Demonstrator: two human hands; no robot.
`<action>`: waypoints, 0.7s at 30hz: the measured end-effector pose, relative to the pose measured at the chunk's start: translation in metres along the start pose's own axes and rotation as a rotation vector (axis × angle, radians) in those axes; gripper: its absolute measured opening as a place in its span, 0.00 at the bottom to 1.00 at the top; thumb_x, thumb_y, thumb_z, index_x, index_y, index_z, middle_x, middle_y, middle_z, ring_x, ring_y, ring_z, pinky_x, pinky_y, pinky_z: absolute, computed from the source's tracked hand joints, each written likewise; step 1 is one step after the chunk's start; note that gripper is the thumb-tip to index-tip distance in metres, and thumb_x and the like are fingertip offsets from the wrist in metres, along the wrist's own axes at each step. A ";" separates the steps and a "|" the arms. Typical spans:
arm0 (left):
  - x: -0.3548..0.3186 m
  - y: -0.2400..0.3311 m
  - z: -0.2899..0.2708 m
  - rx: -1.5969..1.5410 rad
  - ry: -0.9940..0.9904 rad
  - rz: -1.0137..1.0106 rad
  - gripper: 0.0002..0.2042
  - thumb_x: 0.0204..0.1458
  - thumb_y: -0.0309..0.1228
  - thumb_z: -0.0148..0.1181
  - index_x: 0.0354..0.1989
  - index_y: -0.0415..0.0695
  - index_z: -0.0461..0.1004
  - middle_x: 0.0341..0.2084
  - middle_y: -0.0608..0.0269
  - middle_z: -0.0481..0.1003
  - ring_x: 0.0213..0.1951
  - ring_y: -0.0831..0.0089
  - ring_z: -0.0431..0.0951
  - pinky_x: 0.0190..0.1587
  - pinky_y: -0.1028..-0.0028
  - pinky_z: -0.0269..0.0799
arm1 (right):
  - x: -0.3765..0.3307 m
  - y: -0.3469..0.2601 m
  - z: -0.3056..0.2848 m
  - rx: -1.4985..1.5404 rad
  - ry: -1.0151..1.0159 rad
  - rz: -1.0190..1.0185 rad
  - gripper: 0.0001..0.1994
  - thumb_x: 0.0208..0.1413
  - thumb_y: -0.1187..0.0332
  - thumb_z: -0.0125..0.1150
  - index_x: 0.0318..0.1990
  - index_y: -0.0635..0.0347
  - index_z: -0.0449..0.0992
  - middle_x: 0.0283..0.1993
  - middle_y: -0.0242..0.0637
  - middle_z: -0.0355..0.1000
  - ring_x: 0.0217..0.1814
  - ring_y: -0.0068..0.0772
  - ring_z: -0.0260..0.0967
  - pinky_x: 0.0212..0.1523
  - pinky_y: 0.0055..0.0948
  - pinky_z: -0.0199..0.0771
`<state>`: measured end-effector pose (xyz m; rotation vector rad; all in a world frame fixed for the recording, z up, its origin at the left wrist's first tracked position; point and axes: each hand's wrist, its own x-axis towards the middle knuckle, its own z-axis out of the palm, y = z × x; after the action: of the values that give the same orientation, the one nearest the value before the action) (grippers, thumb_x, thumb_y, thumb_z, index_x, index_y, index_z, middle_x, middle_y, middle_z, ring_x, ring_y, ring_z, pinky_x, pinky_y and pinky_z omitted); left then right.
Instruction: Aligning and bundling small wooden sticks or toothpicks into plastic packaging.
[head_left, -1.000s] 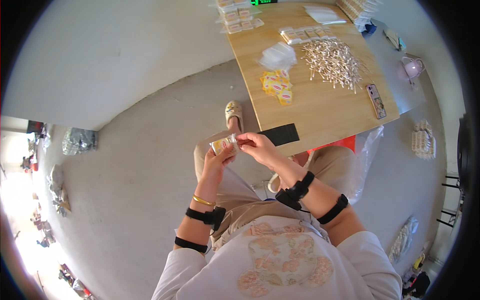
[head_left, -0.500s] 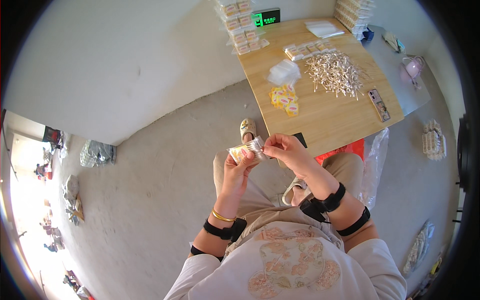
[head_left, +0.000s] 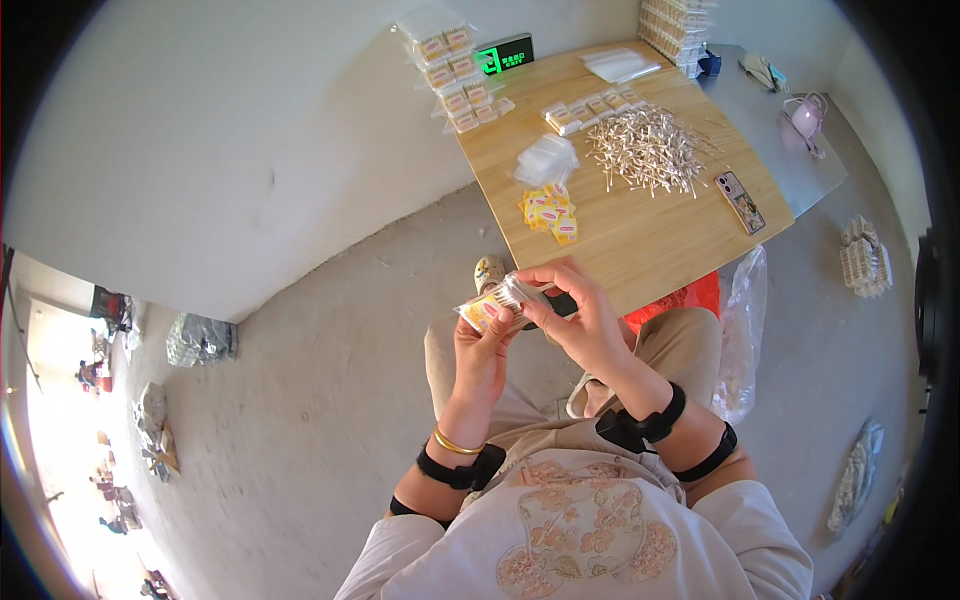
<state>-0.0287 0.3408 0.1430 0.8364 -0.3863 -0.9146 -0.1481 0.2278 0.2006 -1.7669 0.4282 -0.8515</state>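
Above my lap, my left hand grips a small clear bag of cotton swabs with a yellow card inside, thumb on its face. The fingers of my right hand close round the bag's right end, where the swab tips show. Beyond my hands, on the wooden table, lie a heap of loose cotton swabs, a pile of yellow cards and a stack of clear plastic bags. A row of filled swab packs lies behind the heap.
Stacked packs stand at the table's far left, by a green lit sign. A phone lies near the right edge. More stacked packs rise at the back. A red bag hangs under the near edge.
My right hand has moved from pinching at the bag's end to wrapping its fingers round it. The view has shifted slightly, so the table appears farther left.
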 end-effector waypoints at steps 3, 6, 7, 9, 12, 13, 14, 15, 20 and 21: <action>-0.002 0.002 0.002 0.008 -0.013 -0.016 0.12 0.61 0.30 0.61 0.51 0.41 0.74 0.46 0.62 0.79 0.49 0.71 0.79 0.55 0.67 0.74 | -0.001 -0.010 0.001 -0.024 0.012 -0.042 0.16 0.54 0.74 0.66 0.51 0.60 0.78 0.47 0.39 0.74 0.50 0.37 0.72 0.49 0.30 0.72; -0.003 0.003 0.008 0.005 -0.006 0.005 0.12 0.61 0.31 0.61 0.51 0.41 0.74 0.47 0.62 0.79 0.49 0.71 0.79 0.55 0.67 0.74 | -0.004 -0.009 0.006 -0.064 0.036 -0.101 0.17 0.53 0.75 0.66 0.51 0.60 0.78 0.48 0.40 0.74 0.49 0.39 0.73 0.49 0.31 0.72; -0.004 0.003 0.009 0.008 -0.004 0.010 0.13 0.60 0.31 0.61 0.51 0.41 0.74 0.47 0.62 0.79 0.49 0.71 0.79 0.56 0.67 0.74 | -0.004 -0.007 0.006 -0.064 0.039 -0.101 0.17 0.53 0.75 0.66 0.51 0.60 0.78 0.48 0.40 0.74 0.49 0.39 0.73 0.49 0.31 0.72; -0.004 0.003 0.010 0.012 -0.006 0.013 0.13 0.60 0.31 0.61 0.51 0.41 0.73 0.47 0.63 0.78 0.49 0.72 0.79 0.56 0.68 0.74 | -0.004 -0.002 0.005 -0.054 0.032 -0.152 0.16 0.54 0.75 0.67 0.51 0.61 0.77 0.47 0.37 0.74 0.48 0.30 0.73 0.49 0.28 0.71; -0.003 0.003 0.011 0.009 -0.022 -0.004 0.14 0.60 0.33 0.62 0.52 0.42 0.73 0.48 0.64 0.78 0.50 0.71 0.78 0.57 0.68 0.73 | -0.004 0.001 0.002 0.098 0.100 0.022 0.13 0.54 0.73 0.67 0.47 0.60 0.77 0.45 0.36 0.76 0.48 0.32 0.74 0.48 0.29 0.73; -0.003 0.004 0.014 0.000 -0.020 -0.004 0.15 0.60 0.33 0.63 0.52 0.43 0.73 0.48 0.64 0.78 0.50 0.71 0.78 0.57 0.68 0.73 | -0.005 0.005 0.000 0.128 0.076 0.109 0.10 0.55 0.71 0.68 0.43 0.61 0.76 0.42 0.33 0.77 0.45 0.26 0.74 0.47 0.29 0.72; -0.002 0.004 0.016 -0.008 -0.018 -0.003 0.15 0.59 0.34 0.63 0.52 0.43 0.73 0.48 0.64 0.78 0.50 0.71 0.78 0.58 0.67 0.72 | -0.006 0.008 -0.001 0.127 0.081 0.109 0.10 0.55 0.71 0.68 0.43 0.61 0.76 0.42 0.33 0.77 0.45 0.26 0.74 0.47 0.29 0.72; -0.002 0.003 0.016 -0.007 -0.023 -0.006 0.15 0.59 0.34 0.63 0.52 0.43 0.73 0.48 0.64 0.78 0.50 0.71 0.78 0.58 0.67 0.72 | -0.007 0.009 -0.003 0.187 0.056 0.134 0.09 0.55 0.71 0.68 0.41 0.62 0.76 0.39 0.32 0.77 0.43 0.25 0.73 0.46 0.28 0.72; -0.002 0.006 0.012 -0.184 -0.175 -0.228 0.24 0.55 0.38 0.68 0.57 0.41 0.69 0.55 0.57 0.73 0.60 0.66 0.71 0.65 0.61 0.65 | -0.006 0.007 -0.017 0.230 0.071 0.123 0.08 0.56 0.69 0.68 0.37 0.63 0.76 0.34 0.31 0.77 0.38 0.22 0.72 0.42 0.27 0.71; -0.002 0.008 0.009 -0.184 -0.178 -0.231 0.24 0.55 0.38 0.68 0.57 0.41 0.69 0.55 0.57 0.73 0.60 0.66 0.71 0.65 0.61 0.65 | -0.005 0.004 -0.022 0.198 0.074 0.123 0.08 0.56 0.69 0.68 0.35 0.63 0.76 0.33 0.31 0.77 0.37 0.22 0.72 0.41 0.27 0.70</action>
<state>-0.0308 0.3411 0.1548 0.6400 -0.3578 -1.2262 -0.1671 0.2149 0.1994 -1.5159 0.4794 -0.8436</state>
